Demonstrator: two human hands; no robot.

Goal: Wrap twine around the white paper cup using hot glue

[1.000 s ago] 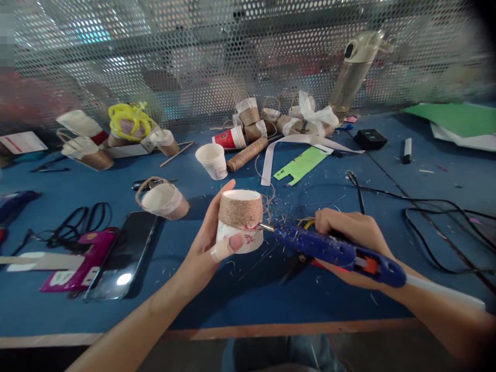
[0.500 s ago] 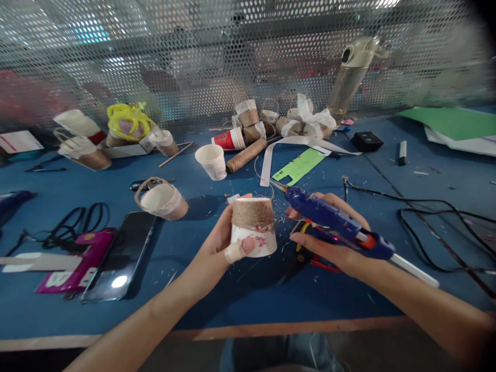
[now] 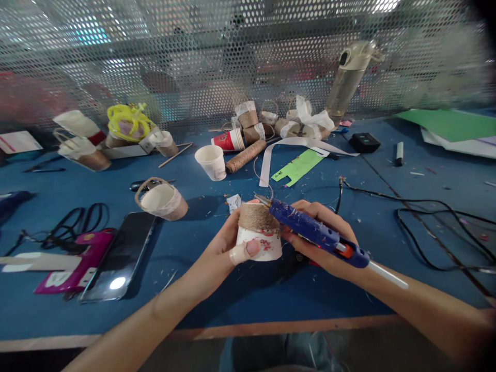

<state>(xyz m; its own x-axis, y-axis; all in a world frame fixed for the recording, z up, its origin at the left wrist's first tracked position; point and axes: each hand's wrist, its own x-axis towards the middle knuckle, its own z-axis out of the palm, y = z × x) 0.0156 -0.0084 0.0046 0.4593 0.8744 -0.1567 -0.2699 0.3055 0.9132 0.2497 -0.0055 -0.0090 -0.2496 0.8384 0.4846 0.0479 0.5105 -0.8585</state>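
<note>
My left hand [image 3: 228, 240], a bandage round its thumb, grips a paper cup [image 3: 260, 243] that is upside down. Brown twine [image 3: 258, 216] covers the cup's upper half; white with red flowers shows below. My right hand [image 3: 323, 232] is closed on a blue glue gun [image 3: 315, 225] with a white glue stick in its back end. The gun's metal nozzle lies at the twine near the cup's top edge; I cannot tell if it touches. A strand of twine runs from behind the cup toward the twine roll [image 3: 246, 156].
A white cup [image 3: 211, 161] and a handled cup basket [image 3: 165, 200] stand ahead. Left lies a phone [image 3: 118, 258]. Beyond are a green card piece [image 3: 300, 166], red cups [image 3: 228, 139] and a bottle [image 3: 346, 80]. A black cord [image 3: 426, 201] trails right.
The glue gun has moved left, bringing its nozzle over to the cup's twine-wrapped end. The cup has shifted slightly right and down in my left hand.
</note>
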